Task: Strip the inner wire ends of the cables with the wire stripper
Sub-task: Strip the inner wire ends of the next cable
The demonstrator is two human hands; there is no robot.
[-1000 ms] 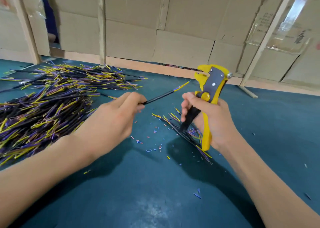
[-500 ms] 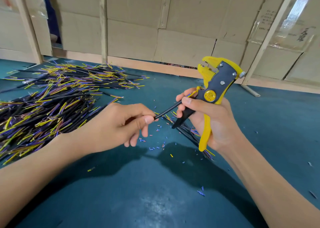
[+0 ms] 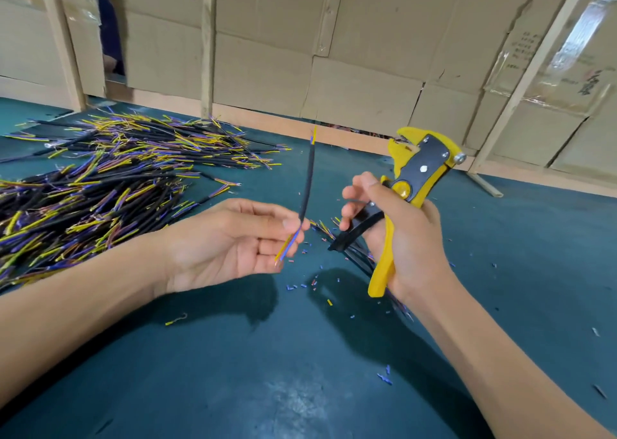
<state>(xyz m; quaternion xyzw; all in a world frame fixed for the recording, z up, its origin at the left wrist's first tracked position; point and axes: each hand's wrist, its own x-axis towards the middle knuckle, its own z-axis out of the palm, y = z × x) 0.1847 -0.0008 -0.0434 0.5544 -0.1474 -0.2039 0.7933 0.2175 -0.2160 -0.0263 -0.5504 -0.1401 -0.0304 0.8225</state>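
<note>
Left hand (image 3: 233, 245) pinches a thin black cable (image 3: 306, 188) near its lower end, upright above the worktop (image 3: 300, 388); judged light, flexible (hold close behind the wires); right hand (image 3: 397, 235) grips the yellow wire stripper (image 3: 414, 184), fingers partly spread.

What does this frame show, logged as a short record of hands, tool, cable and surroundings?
left hand: pinches one black cable, held nearly upright
cable ends: yellow and blue inner wires show at top and bottom
right hand: grips yellow wire stripper, head up, apart from the cable
left of hands: cable pile
surface: teal mat with insulation bits
</note>
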